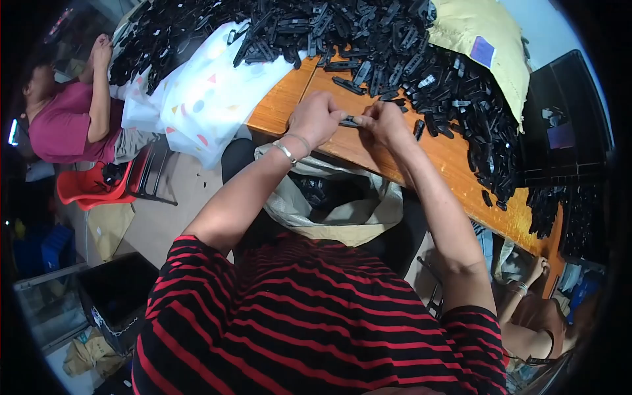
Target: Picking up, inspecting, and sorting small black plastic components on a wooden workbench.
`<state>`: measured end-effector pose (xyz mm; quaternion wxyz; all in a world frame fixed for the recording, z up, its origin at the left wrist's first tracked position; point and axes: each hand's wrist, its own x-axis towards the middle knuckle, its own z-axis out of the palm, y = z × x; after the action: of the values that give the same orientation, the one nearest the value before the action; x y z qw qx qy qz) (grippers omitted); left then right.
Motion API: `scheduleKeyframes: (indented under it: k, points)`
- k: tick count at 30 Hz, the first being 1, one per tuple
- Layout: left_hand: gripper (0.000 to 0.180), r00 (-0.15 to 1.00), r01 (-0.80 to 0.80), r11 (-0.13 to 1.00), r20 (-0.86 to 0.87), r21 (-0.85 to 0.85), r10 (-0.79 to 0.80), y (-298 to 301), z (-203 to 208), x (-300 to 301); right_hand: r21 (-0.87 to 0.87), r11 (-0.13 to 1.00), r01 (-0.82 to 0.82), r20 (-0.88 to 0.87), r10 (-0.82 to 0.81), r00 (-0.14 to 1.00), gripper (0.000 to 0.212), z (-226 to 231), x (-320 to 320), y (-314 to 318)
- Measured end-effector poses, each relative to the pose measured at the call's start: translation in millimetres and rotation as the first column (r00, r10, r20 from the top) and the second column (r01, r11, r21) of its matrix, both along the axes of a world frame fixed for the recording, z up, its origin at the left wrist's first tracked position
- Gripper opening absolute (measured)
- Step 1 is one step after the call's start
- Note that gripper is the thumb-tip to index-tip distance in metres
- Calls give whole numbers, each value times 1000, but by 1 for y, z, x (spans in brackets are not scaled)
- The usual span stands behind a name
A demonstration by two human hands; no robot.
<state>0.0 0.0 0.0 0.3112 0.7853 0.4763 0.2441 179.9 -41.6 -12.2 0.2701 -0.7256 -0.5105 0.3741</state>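
Note:
Between my two hands, just above the front edge of the wooden table, is a small, narrow black plastic part. My left hand pinches its left end between thumb and finger. The right end sits in the pinch of my right hand. A large heap of similar black plastic parts spreads over the far side of the table and round to the right. Below my hands, an open whitish woven sack lies across my lap, with dark pieces inside it.
A white plastic sheet with coloured shapes hangs over the table's left part. At the far right stands a full yellowish sack. One person sits on a red chair at left; another works at lower right.

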Motion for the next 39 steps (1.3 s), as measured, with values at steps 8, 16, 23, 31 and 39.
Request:
scheduleKeyframes:
  k: [8,16,23,31,39]
  points:
    - [19,913,408,909,16,-88,-408,-9,3,-39,-192,948,-252,-132,230,964,22,53,-18,-60]
    - [20,988,127,843,13,523,-157,29,7,15,418,883,-212,667,-140,732,15,32,30,-30]
    - [16,969,243,814,-173,527,-177,47,4,28,198,860,-470,802,133,582,13,36,30,-18]
    - [16,964,263,877,-153,402,-219,44,10,19,352,901,-253,331,132,934,22,53,11,-20]
    - [17,826,298,766,556,-569,91,29,4,-6,534,805,-259,441,-4,898,12,16,-21,-47]
